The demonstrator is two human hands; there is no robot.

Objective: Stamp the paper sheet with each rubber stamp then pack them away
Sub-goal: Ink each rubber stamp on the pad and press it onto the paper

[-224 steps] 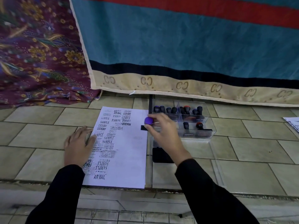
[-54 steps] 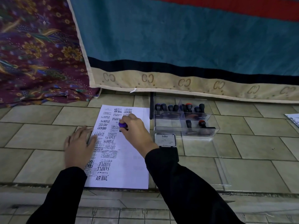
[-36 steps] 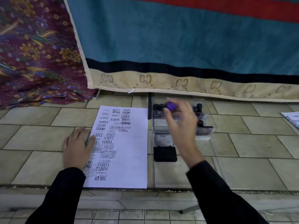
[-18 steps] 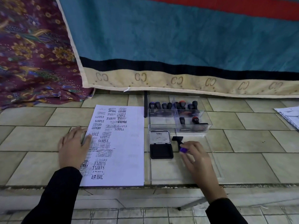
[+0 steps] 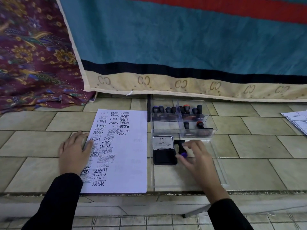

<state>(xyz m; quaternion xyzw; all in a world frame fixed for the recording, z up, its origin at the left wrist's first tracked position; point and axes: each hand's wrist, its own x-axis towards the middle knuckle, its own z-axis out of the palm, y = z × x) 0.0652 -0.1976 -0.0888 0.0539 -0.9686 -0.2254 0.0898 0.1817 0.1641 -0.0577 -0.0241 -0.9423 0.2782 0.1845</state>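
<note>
Lying beside the ink pad point(image 5: 164, 157), the purple-capped stamp point(image 5: 180, 146) was pinched by the right hand point(image 5: 196, 156), likely for inking; the paper sheet point(image 5: 126, 155), at the front edge of the ledge point(image 5: 249, 171), was steadied under the flat left hand point(image 5: 73, 153).

Stamp point(image 5: 180, 146) partly under rt hand point(image 5: 197, 156); pad lid point(image 5: 163, 142) txt illegible.

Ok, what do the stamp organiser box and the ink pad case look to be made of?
Organiser box: clear rigid plastic, glossy; stamps and tiles show through its walls. Ink pad case: black base looks matte plastic; the silvery lid with printed label could be metal or plastic, hard to tell.
</note>
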